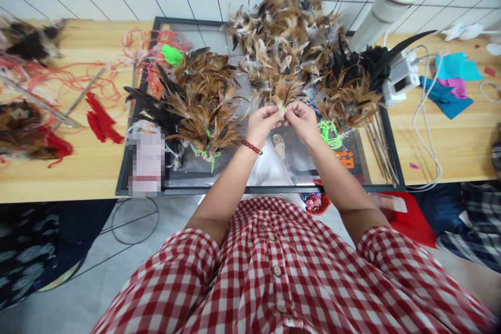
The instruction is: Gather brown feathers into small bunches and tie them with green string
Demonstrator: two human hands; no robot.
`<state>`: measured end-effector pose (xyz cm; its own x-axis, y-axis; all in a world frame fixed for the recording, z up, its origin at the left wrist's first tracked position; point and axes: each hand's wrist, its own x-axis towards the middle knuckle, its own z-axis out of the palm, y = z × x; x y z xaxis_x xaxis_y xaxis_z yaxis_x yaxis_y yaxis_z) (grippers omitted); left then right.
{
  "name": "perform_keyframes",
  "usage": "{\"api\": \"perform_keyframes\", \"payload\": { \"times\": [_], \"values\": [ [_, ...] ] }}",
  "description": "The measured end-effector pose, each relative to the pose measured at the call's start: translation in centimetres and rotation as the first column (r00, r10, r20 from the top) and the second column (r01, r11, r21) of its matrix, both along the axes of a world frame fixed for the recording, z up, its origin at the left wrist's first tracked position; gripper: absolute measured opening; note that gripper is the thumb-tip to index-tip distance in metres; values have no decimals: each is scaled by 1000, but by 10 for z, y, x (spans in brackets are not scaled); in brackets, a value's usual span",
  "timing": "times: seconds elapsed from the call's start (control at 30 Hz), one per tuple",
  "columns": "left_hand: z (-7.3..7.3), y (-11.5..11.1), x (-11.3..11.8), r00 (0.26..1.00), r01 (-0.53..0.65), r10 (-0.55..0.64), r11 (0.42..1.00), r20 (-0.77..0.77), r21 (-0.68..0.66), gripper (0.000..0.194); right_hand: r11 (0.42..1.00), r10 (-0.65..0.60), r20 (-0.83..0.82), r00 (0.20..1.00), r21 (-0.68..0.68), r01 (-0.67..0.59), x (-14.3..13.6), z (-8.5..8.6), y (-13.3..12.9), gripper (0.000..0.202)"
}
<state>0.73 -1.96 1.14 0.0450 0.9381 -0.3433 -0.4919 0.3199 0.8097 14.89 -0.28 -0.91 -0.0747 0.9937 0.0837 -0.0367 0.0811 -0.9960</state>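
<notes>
My left hand (263,124) and my right hand (302,121) meet over the glass-topped frame, fingertips pinched close together. Between them is a small bundle of brown feathers (282,95) with a bit of bright green string (284,109) at its base. Both hands are closed on this spot; which fingers grip string and which grip quills is too small to tell. Behind the bundle rises a large heap of brown and white feathers (289,31). Left of my hands lies a pile of brown feather bunches (207,94), some tied with green string. More green string (330,134) lies beside my right wrist.
A white bottle (381,13) and a white charger (401,83) with cables stand at the right. Thin sticks (381,151) lie along the frame's right side. Red string (102,119) and tangled pink string (94,75) spread leftward. People sit at both sides.
</notes>
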Motion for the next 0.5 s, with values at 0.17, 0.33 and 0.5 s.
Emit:
{"api": "perform_keyframes", "payload": {
  "times": [0.17,0.33,0.5],
  "values": [
    [2,-2,1,1000,-9,9,1000,11,2,35,998,-3,45,999,67,0,1,1,0,58],
    [4,1,-2,994,-37,49,993,98,-114,26,1000,-12,-44,999,29,13,0,10,-3,58],
    [-3,6,-4,994,-80,86,994,64,-79,26,999,36,-152,988,8,-35,-5,10,-5,59]
  ]
}}
